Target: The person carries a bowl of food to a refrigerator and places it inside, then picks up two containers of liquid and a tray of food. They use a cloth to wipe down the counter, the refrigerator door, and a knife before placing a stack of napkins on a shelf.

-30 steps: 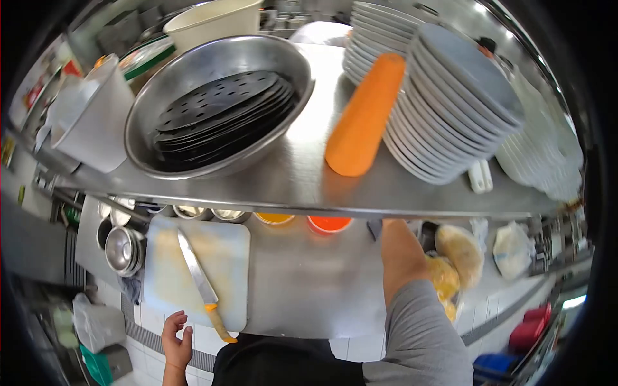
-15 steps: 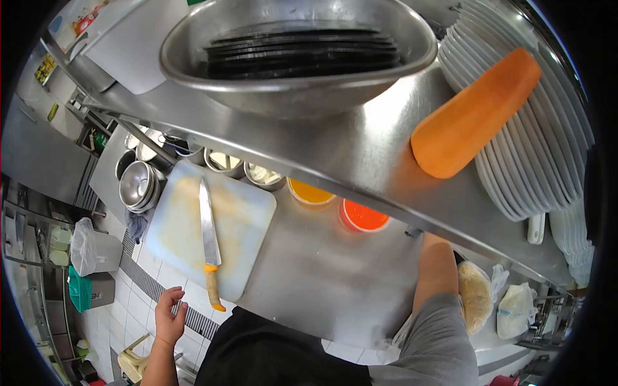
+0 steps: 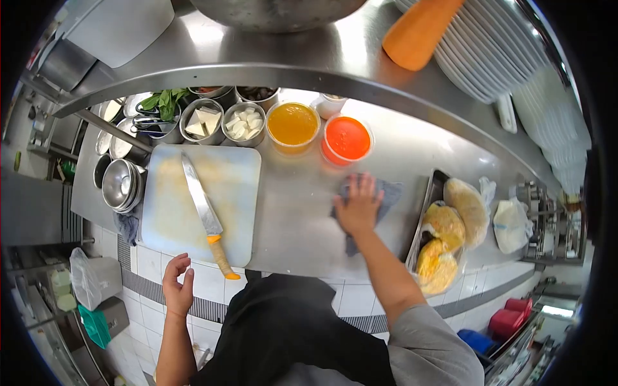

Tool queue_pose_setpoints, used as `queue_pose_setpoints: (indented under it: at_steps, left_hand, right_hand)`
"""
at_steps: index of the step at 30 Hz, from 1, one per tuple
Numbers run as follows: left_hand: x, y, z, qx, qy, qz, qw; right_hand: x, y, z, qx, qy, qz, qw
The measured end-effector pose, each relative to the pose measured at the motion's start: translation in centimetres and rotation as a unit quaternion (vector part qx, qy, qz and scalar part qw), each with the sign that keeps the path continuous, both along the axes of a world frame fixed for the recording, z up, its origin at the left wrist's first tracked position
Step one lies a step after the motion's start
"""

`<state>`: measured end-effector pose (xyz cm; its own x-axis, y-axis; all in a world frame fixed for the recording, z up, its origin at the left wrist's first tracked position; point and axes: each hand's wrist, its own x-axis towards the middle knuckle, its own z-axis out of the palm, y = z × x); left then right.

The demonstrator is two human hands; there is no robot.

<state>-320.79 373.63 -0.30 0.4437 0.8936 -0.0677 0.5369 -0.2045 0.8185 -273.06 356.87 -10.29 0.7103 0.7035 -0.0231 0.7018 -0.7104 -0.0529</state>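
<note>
My right hand (image 3: pixel 359 204) lies flat with spread fingers on a dark grey cloth (image 3: pixel 388 198) on the steel counter (image 3: pixel 293 225). Just behind it stand a tub of red liquid (image 3: pixel 347 138) and a tub of orange-yellow sauce (image 3: pixel 293 125). My left hand (image 3: pixel 178 283) hangs empty in front of the counter edge, fingers slightly curled and apart. Nearest to it is a white cutting board (image 3: pixel 167 219), on which a knife (image 3: pixel 200 197) lies with its yellow-ended handle over the front edge.
Metal pots with white pieces (image 3: pixel 244 123) and greens (image 3: pixel 165 103) line the back left, beside stacked steel bowls (image 3: pixel 120 184). A tray of bagged food (image 3: pixel 444 228) lies right. Overhead, a steel shelf (image 3: pixel 257 74) holds plates (image 3: pixel 492 51) and an orange vegetable (image 3: pixel 418 32).
The view has tilted down toward the counter. My right hand, hidden under the shelf before, now shows on the cloth. My left hand remains off the counter.
</note>
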Motion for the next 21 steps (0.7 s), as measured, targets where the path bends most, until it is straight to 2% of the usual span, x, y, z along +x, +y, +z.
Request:
queue_pose_setpoints:
  at_steps: [2,6,9,12,15,16,19,21]
  left_hand:
    - [-0.2,1.2,0.3,-0.002,-0.014,-0.018,1.000]
    - [-0.8,3.2,0.3,0.016,-0.031,-0.089,0.995]
    - [-1.8,4.4,1.1,0.037,-0.025,-0.130,0.990]
    - [-4.7,6.2,-0.1,0.039,-0.019,-0.140,0.989]
    - [-8.6,7.4,-1.8,0.027,-0.012,-0.133,0.991]
    - [-10.0,7.6,-2.3,0.027,-0.015,-0.129,0.991]
    - [-13.9,7.9,-3.6,0.024,-0.024,-0.109,0.993]
    - [-16.0,7.7,-3.7,0.017,-0.032,-0.085,0.996]
  right_hand:
    - [-6.3,2.2,1.0,0.019,0.033,0.067,0.997]
    - [-17.3,6.5,-1.1,0.089,0.083,0.205,0.971]
    - [-22.1,4.9,-1.3,0.113,0.094,0.196,0.970]
    - [-22.4,0.1,0.0,0.107,0.102,0.160,0.976]
    - [-19.8,-5.8,-0.1,0.042,0.067,0.053,0.995]
    - [-18.1,-7.9,-0.2,0.014,0.044,-0.013,0.999]
    - [-12.8,-13.8,-1.5,0.007,-0.023,-0.232,0.972]
    - [-11.5,-13.7,-1.5,0.015,-0.018,-0.304,0.952]
